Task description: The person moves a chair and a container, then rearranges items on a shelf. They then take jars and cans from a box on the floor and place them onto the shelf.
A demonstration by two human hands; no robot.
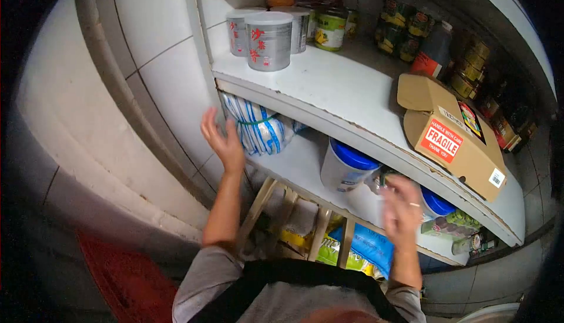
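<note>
Raised at the left end of the shelves, my left hand (223, 139) has its fingers apart and holds nothing. Right beside it, on the middle shelf, is a bundle of blue-and-white striped packs (258, 128) tied with a green band. My right hand (401, 202), slightly blurred and wearing a ring, is in front of the middle shelf's edge with its fingers spread. It is between a white tub with a blue lid (348, 164) and a second blue-lidded tub (436, 203). No object shows in its fingers.
The upper shelf (329, 79) holds silver tins (269, 44), a green can (330, 31), a dark bottle (433, 47) and a cardboard box (449, 138) marked FRAGILE. Below, wooden slats (320, 232) stand before blue and yellow bags (367, 246). Something red (126, 276) is at lower left.
</note>
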